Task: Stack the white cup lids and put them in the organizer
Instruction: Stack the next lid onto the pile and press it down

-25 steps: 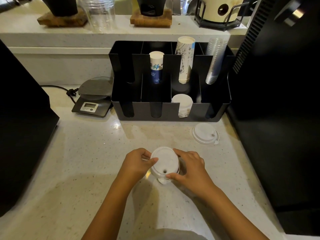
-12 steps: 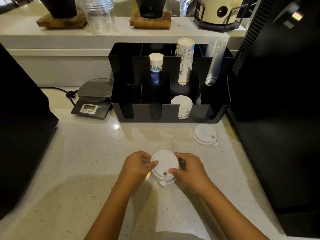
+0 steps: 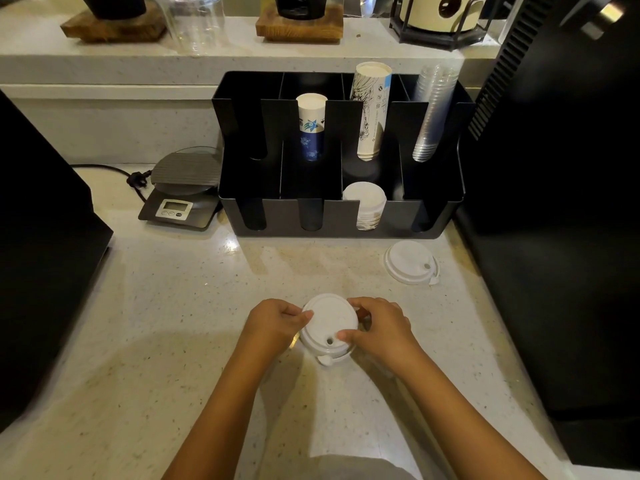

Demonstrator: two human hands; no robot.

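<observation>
Starting at the left of the pale surface [image 3: 145, 306], a small digital scale [image 3: 180, 192] is seen, with nothing of the task near it. Toward the middle, the left hand [image 3: 273, 323] is closed on the left rim of a short stack of lids [image 3: 329, 327], and the right hand [image 3: 381, 327] is clamped on its right rim, its thumb lying near the sip hole. How many lids are gathered there cannot be told, though tabs are seen poking out below the top one.

The step in hand is judged to be squaring the stack. It would be done well if the rims were pressed evenly from both sides until the lids nest flat, with the tabs and sip holes lined up so that nothing rides tilted.

Behind the hands, the black organizer [image 3: 242, 140] is seen against the back ledge, with white lids [image 3: 365, 199] already stored in the third front compartment from the left. Further right, a loose lid [image 3: 410, 261] lies on the surface just before the organizer, well apart from the hands; it should be added to the stack before the lot is carried over.
</observation>
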